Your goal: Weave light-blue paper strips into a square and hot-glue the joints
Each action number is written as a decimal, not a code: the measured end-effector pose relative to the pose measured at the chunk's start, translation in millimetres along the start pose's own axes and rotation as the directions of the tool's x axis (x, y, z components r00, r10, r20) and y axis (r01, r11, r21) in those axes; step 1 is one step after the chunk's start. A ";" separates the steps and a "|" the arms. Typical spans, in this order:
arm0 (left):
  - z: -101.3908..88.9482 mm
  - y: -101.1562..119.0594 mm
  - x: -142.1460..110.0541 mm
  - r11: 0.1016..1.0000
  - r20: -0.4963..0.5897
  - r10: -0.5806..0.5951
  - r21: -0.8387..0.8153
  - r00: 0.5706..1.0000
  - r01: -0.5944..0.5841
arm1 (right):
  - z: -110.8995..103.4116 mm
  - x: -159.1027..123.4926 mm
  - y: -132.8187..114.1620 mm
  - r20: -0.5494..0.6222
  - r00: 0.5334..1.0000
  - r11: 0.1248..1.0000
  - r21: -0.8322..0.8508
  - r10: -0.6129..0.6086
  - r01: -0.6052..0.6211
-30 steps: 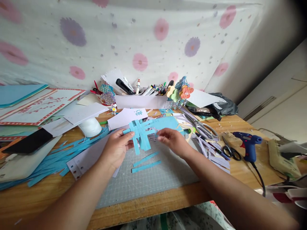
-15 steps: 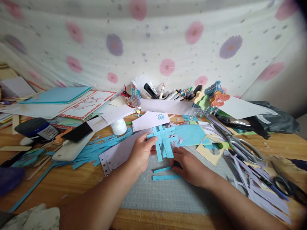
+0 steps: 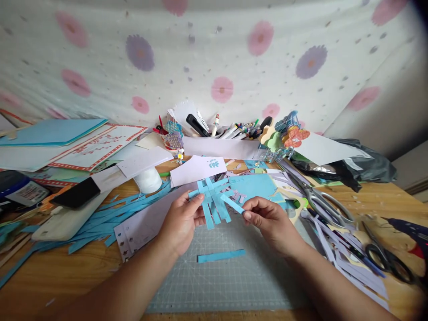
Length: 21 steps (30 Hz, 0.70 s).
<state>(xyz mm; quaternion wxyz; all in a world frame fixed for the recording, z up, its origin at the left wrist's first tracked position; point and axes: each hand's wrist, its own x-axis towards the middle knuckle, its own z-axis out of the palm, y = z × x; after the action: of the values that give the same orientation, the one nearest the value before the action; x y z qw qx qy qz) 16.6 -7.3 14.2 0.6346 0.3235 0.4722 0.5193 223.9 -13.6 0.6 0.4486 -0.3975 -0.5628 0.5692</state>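
Observation:
My left hand (image 3: 183, 218) pinches the left side of a woven piece of blue paper strips (image 3: 211, 196), thumb on top, holding it above the cutting mat. Between the thumb and fingers of my right hand (image 3: 267, 223) is the end of a single blue paper strip (image 3: 233, 204). That strip slants up to the left, its far end at the right side of the woven piece; whether it is threaded in I cannot tell. Another loose blue strip (image 3: 221, 256) lies flat on the grey cutting mat (image 3: 234, 285) below my hands.
Many blue strips (image 3: 133, 209) lie left, near a phone (image 3: 76, 192) and a white spool (image 3: 148, 180). On the right are large scissors (image 3: 317, 200), black-handled scissors (image 3: 384, 256) and lilac paper scraps (image 3: 361, 276). A pen holder (image 3: 220, 148) stands at the back.
My right hand has picked up one of the two loose strips from the mat and raised it to the woven piece. The view has shifted slightly right.

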 end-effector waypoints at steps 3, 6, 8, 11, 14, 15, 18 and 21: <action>0.6 -1.4 -0.9 1.000 0.006 0.000 0.017 1.000 0.000 | 3.1 -0.5 0.1 -0.062 0.998 1.000 0.027 0.010 -0.009; 1.3 -2.3 -2.3 0.999 0.024 -0.004 0.036 1.000 0.003 | 1.9 -1.7 -1.0 -0.062 0.998 1.000 -0.017 -0.011 0.010; 2.1 -2.6 -3.6 0.999 0.037 -0.004 0.038 0.999 0.002 | 0.9 -2.2 -1.6 -0.029 0.999 0.998 -0.057 -0.025 0.023; 4.0 -3.4 -5.4 0.999 0.032 0.015 0.044 0.999 -0.016 | 2.4 -1.8 -2.5 -0.047 0.998 0.999 -0.043 -0.030 0.028; 6.7 -5.2 -6.9 0.999 0.030 0.022 0.045 0.999 -0.023 | 7.9 -0.6 -4.0 -0.162 0.986 0.999 -0.003 -0.033 0.033; 7.7 -6.1 -7.5 0.999 0.034 0.021 0.041 0.999 -0.022 | 10.1 -0.4 -4.7 -0.196 0.980 1.000 -0.007 -0.029 0.028; 10.5 -8.8 -9.7 0.999 0.061 0.023 0.034 0.998 -0.025 | 15.9 -0.8 -6.9 -0.237 0.971 0.998 -0.069 -0.015 -0.001; 12.5 -10.5 -11.7 0.999 0.099 0.025 0.021 0.995 -0.027 | 18.6 -2.3 -8.5 -0.248 0.968 0.988 -0.155 -0.028 -0.011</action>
<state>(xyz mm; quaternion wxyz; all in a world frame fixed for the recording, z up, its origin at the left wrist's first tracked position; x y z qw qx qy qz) 31.9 -20.2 12.1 0.6468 0.3618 0.4418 0.5055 207.2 -21.4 9.8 0.4859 -0.4970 -0.5462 0.4674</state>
